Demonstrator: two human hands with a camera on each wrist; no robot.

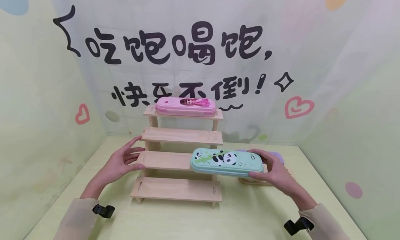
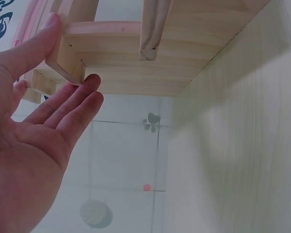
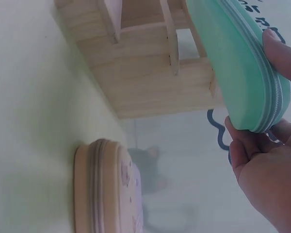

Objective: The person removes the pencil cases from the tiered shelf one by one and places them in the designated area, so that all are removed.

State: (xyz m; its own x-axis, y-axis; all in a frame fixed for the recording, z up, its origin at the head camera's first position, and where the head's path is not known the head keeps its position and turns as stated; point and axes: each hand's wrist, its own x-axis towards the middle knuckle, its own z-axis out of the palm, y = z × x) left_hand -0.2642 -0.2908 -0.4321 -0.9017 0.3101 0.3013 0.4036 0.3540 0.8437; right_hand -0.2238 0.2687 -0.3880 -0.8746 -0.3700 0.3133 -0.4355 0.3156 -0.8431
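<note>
In the head view a four-step wooden shelf (image 1: 175, 189) stands on the table. My left hand (image 1: 120, 163) grips the left end of its steps, thumb at the front and fingers farther back. The left wrist view shows that hand (image 2: 34, 141) against the board ends. My right hand (image 1: 275, 170) holds a mint-green pencil case (image 1: 226, 162) with a panda print by its right end. The case lies level at the right part of the second step from the bottom; whether it touches the board cannot be told. A zipper runs round the pencil case (image 3: 242, 73).
A pink pencil case (image 1: 185, 106) with a doll print lies on the top step. Behind my right hand, a beige case (image 3: 109, 189) lies on the table (image 1: 250, 215) with a purple case (image 1: 277, 157) on it, both partly hidden. A printed backdrop (image 1: 200, 7) stands behind.
</note>
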